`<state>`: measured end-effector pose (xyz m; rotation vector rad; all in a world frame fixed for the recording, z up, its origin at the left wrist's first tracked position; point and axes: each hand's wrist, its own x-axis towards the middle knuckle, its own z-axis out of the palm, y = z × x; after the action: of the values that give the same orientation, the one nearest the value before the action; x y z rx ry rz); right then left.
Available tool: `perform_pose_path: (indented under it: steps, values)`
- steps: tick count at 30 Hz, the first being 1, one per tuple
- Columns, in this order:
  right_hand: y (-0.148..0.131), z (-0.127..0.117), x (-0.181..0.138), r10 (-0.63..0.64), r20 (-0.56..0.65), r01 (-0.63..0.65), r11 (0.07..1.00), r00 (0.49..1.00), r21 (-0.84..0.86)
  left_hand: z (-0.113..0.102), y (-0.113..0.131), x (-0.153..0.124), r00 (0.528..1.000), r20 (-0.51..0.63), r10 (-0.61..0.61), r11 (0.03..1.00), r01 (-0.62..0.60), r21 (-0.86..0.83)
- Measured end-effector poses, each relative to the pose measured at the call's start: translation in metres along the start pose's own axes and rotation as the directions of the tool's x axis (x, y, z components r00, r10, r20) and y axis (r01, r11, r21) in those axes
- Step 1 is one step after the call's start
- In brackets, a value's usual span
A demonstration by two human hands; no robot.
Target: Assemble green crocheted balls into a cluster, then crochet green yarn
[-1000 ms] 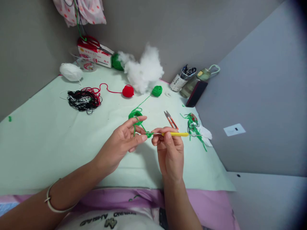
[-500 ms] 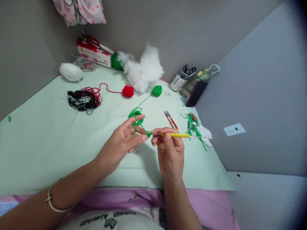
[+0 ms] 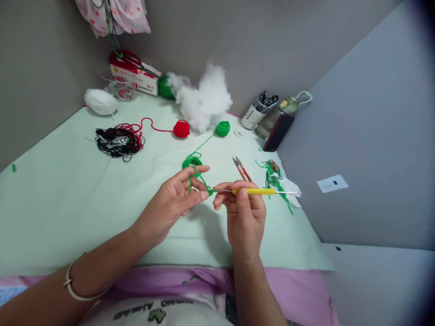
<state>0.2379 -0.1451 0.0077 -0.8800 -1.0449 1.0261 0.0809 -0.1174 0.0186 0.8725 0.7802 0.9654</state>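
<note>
Between thumb and fingers, my left hand (image 3: 180, 194) pinches a small green crochet piece (image 3: 210, 192). Green yarn (image 3: 203, 179) loops over its raised index finger. My right hand (image 3: 244, 208) is closed on the yellow handle of a crochet hook (image 3: 256, 191), held level. The hook's thin metal tip reaches left into the green piece; the exact stitch is too small to make out. Behind my left hand lies a loose coil of green yarn (image 3: 192, 159), and a strand runs from it to a small green yarn ball (image 3: 223, 129).
Orange-handled thread snips (image 3: 242, 169) lie beyond my right hand. Yarn scraps (image 3: 274, 179) are at the right. Farther back are a red yarn ball (image 3: 181, 129), white stuffing (image 3: 205, 99), a black yarn tangle (image 3: 117, 142), a pen cup (image 3: 253, 116) and a phone (image 3: 278, 132).
My right hand has drawn the crochet hook a little to the right, away from my left hand. My left hand stays nearly in place, its index finger slightly shifted.
</note>
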Motion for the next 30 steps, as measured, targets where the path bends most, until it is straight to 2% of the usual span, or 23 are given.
perform_pose_path:
  steps: [5,21,30]
  values:
    - [-0.0004,-0.0001,0.0,-0.025,0.003,0.025,0.999,1.0,-0.027,-0.0026,-0.0028,-0.0014,1.0,0.03,0.004,0.999,-0.005,0.036]
    - [-0.0019,-0.0004,0.0013,-0.009,0.018,0.008,1.0,1.0,0.012,-0.0027,0.0004,-0.0017,1.0,0.015,0.008,0.998,-0.009,0.067]
    - [-0.0032,-0.0013,0.0005,-0.02,0.02,0.021,0.999,1.0,-0.05,-0.0035,-0.0006,-0.0019,1.0,0.015,0.007,0.997,-0.008,0.072]
